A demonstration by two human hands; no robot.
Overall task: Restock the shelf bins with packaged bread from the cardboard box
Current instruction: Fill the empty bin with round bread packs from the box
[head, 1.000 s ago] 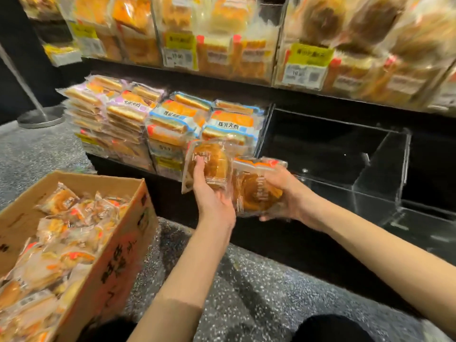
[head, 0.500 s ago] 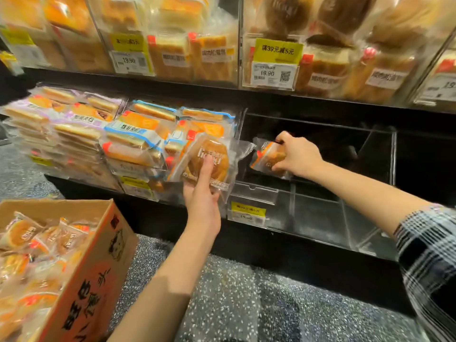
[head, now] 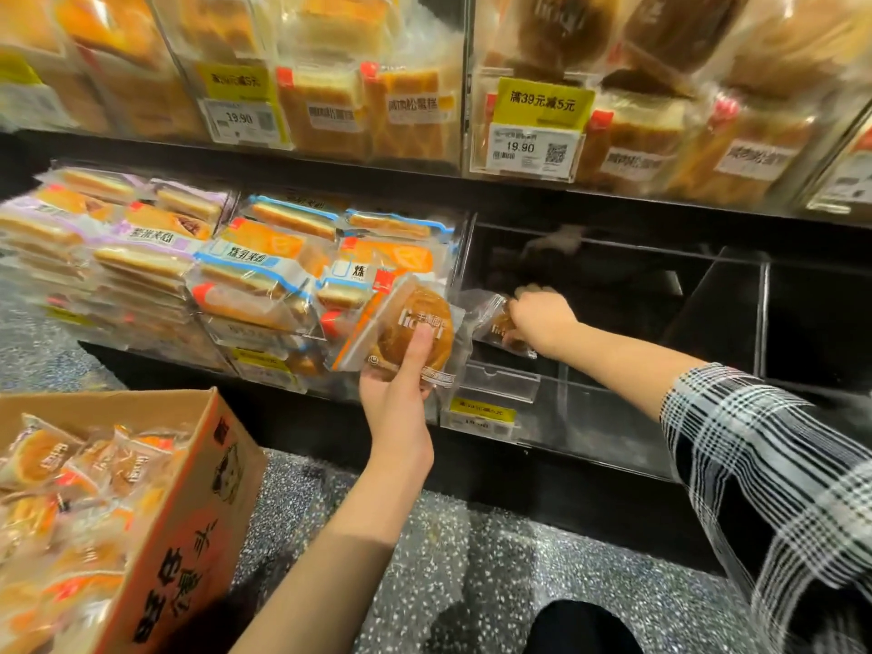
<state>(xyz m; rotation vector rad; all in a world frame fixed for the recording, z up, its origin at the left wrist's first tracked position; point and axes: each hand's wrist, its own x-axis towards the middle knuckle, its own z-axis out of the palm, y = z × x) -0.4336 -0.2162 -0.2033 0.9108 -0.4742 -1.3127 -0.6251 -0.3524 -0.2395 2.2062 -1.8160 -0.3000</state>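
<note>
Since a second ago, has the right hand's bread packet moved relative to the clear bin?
Yes. The right hand has carried its bread packet from in front of the shelf into the clear bin, near its left wall.

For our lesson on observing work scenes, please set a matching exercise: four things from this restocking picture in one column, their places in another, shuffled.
Things:
1. Round brown bun in clear wrapper
2. Small wrapped bun
3. Brown cardboard box
4. Yellow promotion tag

Places:
A. On the floor, lower left
B. In the left hand
C. Upper shelf front
D. In the right hand, inside the clear plastic bin

Pairs: 1-B, 2-D, 3-A, 4-C
</note>
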